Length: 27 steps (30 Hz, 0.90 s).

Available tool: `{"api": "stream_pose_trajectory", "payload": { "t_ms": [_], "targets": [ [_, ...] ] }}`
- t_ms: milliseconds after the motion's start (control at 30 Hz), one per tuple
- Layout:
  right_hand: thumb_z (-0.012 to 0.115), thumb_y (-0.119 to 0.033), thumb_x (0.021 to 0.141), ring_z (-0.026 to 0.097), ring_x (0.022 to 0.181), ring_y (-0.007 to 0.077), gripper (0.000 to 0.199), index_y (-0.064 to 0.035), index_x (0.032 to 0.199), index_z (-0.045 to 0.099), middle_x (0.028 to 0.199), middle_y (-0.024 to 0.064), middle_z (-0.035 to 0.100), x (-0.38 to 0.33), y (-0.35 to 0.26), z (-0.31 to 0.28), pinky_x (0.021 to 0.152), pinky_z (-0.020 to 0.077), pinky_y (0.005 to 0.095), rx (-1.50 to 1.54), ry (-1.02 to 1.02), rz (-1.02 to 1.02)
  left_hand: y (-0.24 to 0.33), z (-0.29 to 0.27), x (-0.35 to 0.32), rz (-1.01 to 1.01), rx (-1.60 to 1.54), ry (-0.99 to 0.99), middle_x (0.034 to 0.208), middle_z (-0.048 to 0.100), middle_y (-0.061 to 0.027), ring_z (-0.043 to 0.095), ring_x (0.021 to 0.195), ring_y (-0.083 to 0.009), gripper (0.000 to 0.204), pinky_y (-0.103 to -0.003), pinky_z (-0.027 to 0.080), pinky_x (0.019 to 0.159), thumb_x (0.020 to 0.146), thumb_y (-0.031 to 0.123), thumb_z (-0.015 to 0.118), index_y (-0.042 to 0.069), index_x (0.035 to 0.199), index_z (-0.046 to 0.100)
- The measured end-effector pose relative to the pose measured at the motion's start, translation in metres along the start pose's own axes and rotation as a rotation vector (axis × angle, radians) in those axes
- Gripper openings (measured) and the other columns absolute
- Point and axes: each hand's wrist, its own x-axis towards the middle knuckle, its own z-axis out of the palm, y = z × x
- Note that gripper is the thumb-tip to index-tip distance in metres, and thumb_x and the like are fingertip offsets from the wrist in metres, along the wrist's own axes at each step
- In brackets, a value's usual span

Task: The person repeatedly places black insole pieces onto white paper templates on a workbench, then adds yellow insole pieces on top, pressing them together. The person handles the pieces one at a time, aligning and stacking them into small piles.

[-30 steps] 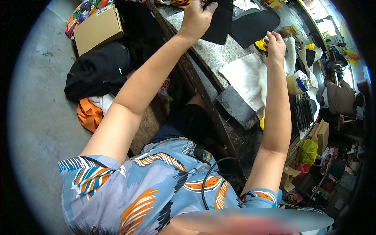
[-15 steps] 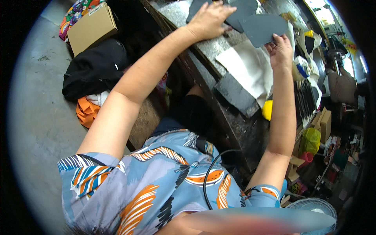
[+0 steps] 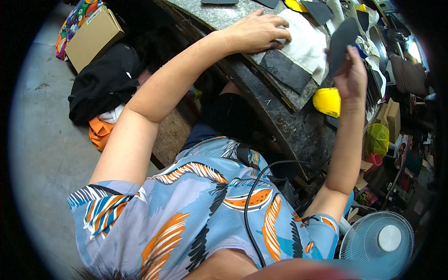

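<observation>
My right hand (image 3: 351,78) grips a dark grey flat piece with a rounded outline (image 3: 344,43), tilted up almost on edge above the right part of the workbench. The thumb presses on its face; the fingers behind are partly hidden. To the left, my left hand (image 3: 259,31) rests with fingers stretched out at the edge of a white cloth (image 3: 305,43), holding nothing that I can see. Just below that hand lies a black flat sheet (image 3: 285,72). Other dark flat pieces, among them one dark piece (image 3: 320,12), lie at the far side of the bench.
A speckled grey slab (image 3: 198,8) covers part of the dark workbench (image 3: 305,135). A rounded yellow object (image 3: 326,102) sits by my right wrist. On the left are a cardboard box (image 3: 94,39) and a black bag (image 3: 106,81). A fan (image 3: 364,240) stands at lower right.
My right hand has drawn the dark grey piece nearer and tilted it from nearly flat to nearly upright. My left hand has moved right, off the dark pieces onto the white cloth.
</observation>
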Motion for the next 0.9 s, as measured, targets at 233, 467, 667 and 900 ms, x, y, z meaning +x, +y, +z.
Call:
{"api": "stream_pose_trajectory", "payload": {
  "t_ms": [233,467,667,900],
  "targets": [
    [0.050,-0.015,0.101,0.063,0.111,0.0271,0.026,-0.0025,0.123,0.056,0.123,0.0124,0.064,-0.014,0.037,-0.042,0.101,0.0492,0.0492,0.137,0.228,0.105,-0.017,-0.017,-0.009,0.073,-0.339,-0.098,0.118,0.060,-0.0107,0.052,0.118,-0.0314,0.030,-0.045,0.040,0.101,0.086,0.018,0.066,0.010,0.115,0.065],
    [0.045,-0.018,0.097,0.052,0.074,0.0205,0.022,-0.0025,0.105,0.058,0.081,0.0074,0.053,-0.041,-0.017,-0.049,0.074,0.0453,0.0339,-0.174,0.085,0.151,-0.006,-0.017,-0.005,-0.011,-0.329,0.115,0.126,0.059,-0.0182,0.051,0.120,-0.0357,0.024,-0.045,0.039,0.106,0.088,0.020,0.065,0.010,0.109,0.068],
    [0.048,-0.013,0.088,0.064,0.111,0.0271,0.051,-0.0149,0.138,0.058,0.125,0.0193,0.065,-0.062,0.008,-0.009,0.101,0.0447,0.0331,-1.225,-0.378,-0.161,0.021,-0.010,-0.010,0.071,-0.068,-0.065,0.147,0.049,-0.0010,0.041,0.139,-0.0207,0.046,-0.051,0.026,0.118,0.098,0.050,0.049,0.031,0.139,0.053],
    [0.052,-0.019,0.091,0.068,0.071,0.0314,0.057,-0.0412,0.143,0.048,0.077,0.0170,0.067,-0.088,0.010,-0.008,0.069,0.0548,0.0425,-2.005,-0.376,-0.175,0.010,-0.007,-0.019,-0.010,0.152,-0.170,0.155,0.039,0.0026,0.030,0.147,-0.0184,0.062,-0.054,0.019,0.120,0.096,0.065,0.036,0.031,0.146,0.045]
  ]
}}
